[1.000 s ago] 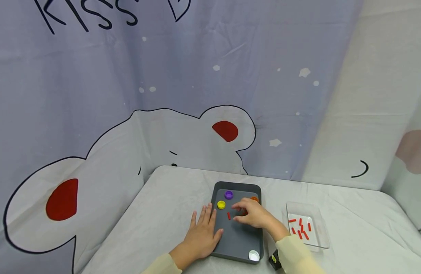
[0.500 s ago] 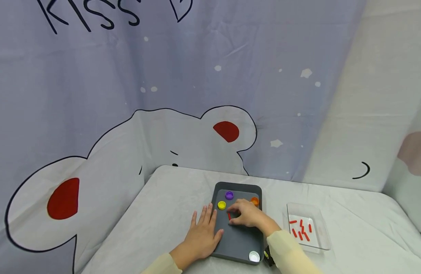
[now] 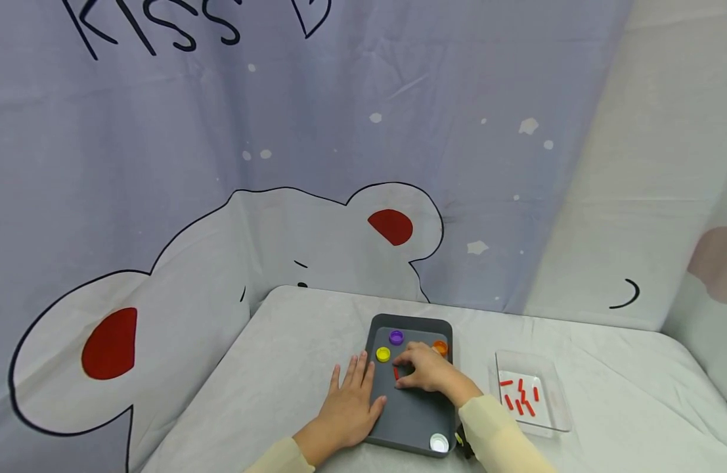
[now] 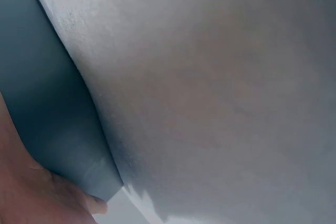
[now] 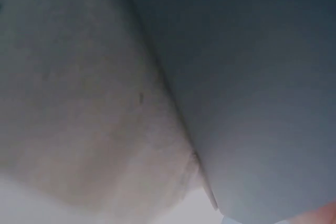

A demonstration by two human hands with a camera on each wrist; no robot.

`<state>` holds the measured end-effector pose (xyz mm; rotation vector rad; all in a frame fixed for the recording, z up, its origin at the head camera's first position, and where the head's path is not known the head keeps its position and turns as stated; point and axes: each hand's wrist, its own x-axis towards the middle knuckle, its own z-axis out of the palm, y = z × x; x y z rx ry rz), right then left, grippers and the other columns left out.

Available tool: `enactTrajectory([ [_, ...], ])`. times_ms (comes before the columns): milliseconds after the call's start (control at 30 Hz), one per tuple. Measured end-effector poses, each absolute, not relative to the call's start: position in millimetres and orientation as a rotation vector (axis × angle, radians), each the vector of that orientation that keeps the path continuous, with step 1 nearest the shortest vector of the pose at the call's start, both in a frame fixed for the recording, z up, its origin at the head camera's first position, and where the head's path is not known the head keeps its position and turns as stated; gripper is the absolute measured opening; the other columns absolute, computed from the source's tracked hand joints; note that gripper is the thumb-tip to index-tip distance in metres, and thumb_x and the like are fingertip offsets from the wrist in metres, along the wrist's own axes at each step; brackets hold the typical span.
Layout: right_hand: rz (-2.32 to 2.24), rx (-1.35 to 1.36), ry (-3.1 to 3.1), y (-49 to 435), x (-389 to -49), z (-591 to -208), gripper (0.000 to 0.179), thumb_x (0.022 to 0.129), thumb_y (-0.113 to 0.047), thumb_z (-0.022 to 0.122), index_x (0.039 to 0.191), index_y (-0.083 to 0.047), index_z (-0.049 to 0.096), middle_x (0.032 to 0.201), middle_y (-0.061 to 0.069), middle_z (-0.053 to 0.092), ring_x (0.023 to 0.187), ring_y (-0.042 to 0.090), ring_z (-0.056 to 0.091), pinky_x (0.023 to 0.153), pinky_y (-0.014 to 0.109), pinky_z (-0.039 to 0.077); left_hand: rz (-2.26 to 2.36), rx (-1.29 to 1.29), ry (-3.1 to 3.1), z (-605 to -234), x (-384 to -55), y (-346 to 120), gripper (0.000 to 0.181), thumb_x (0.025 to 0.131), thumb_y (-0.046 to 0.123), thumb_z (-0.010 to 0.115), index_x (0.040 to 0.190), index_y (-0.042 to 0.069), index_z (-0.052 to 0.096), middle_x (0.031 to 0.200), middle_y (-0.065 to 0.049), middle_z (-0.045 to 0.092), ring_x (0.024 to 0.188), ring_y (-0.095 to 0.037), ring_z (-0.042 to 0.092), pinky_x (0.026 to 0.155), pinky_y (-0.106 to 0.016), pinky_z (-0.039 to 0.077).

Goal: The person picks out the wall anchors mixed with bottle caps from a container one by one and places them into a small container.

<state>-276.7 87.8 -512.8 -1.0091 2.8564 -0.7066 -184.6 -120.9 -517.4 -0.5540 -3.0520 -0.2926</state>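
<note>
In the head view a grey tray point(image 3: 413, 420) lies on the white-covered table. My left hand point(image 3: 347, 407) rests flat along its left edge, fingers straight, the thumb over the tray floor. Inside the tray my right hand point(image 3: 425, 369) pinches a small red stick point(image 3: 396, 373) lengthwise, thumb at its near end and fingertip at its far end. Just beyond that hand sit a yellow cap point(image 3: 383, 355), a purple cap point(image 3: 396, 337) and an orange cap point(image 3: 439, 347). The left wrist view catches part of the left hand point(image 4: 47, 198) against the tray's side.
Right of the tray stands a clear plastic box point(image 3: 555, 401) with several red sticks point(image 3: 529, 408) in it. A white round cap point(image 3: 439, 443) lies in the tray's near right corner. A printed curtain point(image 3: 316, 131) hangs behind the table.
My right hand has moved left and closed its thumb and fingers onto the red stick's ends, uncovering more of the orange cap. The left hand has stayed in place.
</note>
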Motion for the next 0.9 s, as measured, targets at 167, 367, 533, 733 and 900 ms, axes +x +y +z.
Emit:
enactTrajectory([
  [167,-0.694,-1.025,2.894,87.4,-275.4,-515.0,0.031,0.079,-0.030,0.087,0.104,-0.013,0.079,0.090,-0.005,0.059,0.085,0.016,0.053,0.076,0.035,0.044,-0.292,-0.546,-3.066,-519.4,-186.5,-120.5,0.070,0.106,0.048,0.041,0.157,0.001,0.033,0.168,-0.019,0.017,0.154,-0.039,0.019,0.118,-0.065,0.013],
  [367,-0.667,-1.035,2.952,87.5,-273.3,-518.4,0.026,0.080,-0.031,0.087,0.099,-0.016,0.079,0.088,-0.008,0.060,0.087,0.015,0.053,0.076,0.034,0.042,-0.290,-0.541,-3.078,-519.6,-186.6,-119.9,0.070,0.106,0.049,0.040,0.157,0.001,0.032,0.168,-0.018,0.016,0.154,-0.037,0.018,0.119,-0.065,0.012],
  [533,-0.665,-1.047,2.973,88.1,-272.5,-518.3,0.022,0.080,-0.030,0.086,0.095,-0.016,0.079,0.087,-0.009,0.060,0.087,0.015,0.053,0.076,0.034,0.041,-0.291,-0.545,-3.067,-519.8,-186.9,-119.5,0.070,0.106,0.049,0.041,0.157,0.001,0.033,0.168,-0.019,0.017,0.154,-0.038,0.018,0.119,-0.065,0.012],
  [733,-0.753,-1.102,2.965,91.4,-270.2,-511.1,0.020,0.082,-0.027,0.084,0.096,-0.014,0.078,0.090,-0.006,0.065,0.087,0.016,0.056,0.079,0.035,0.048,-0.288,-0.536,-3.060,-522.5,-188.4,-120.1,0.071,0.106,0.050,0.041,0.157,0.000,0.033,0.167,-0.019,0.018,0.154,-0.038,0.019,0.119,-0.065,0.012],
  [900,-0.966,-1.127,2.915,102.3,-262.0,-498.6,0.018,0.085,-0.020,0.082,0.100,-0.011,0.078,0.085,-0.003,0.065,0.078,0.014,0.058,0.069,0.027,0.050,-0.279,-0.528,-3.075,-522.6,-188.7,-120.0,0.071,0.106,0.051,0.039,0.158,0.002,0.032,0.168,-0.018,0.016,0.154,-0.037,0.017,0.119,-0.064,0.011],
])
